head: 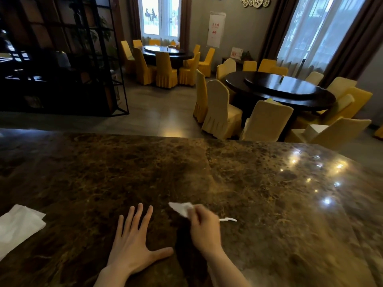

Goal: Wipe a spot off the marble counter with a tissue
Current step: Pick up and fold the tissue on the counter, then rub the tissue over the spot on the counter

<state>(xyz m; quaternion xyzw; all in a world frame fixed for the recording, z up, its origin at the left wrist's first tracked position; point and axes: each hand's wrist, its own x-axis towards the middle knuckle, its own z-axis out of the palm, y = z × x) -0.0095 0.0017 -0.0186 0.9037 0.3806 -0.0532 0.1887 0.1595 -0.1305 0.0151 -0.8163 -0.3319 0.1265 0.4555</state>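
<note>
Lower centre of the frame: left hand lies flat, fingers spread, steadying; right hand fingers pinch the tissue against the surface to rub.

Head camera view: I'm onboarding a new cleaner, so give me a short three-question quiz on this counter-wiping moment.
1. True or false: the left hand lies flat with spread fingers on the marble counter.
2. Which hand holds the crumpled tissue? A) left B) right C) neither
3. Fill in: a second, flat white tissue lies at the ____ edge of the view.

Key
1. True.
2. B: the right hand pinches it just above or on the counter.
3. Left, apart from both hands.
</note>
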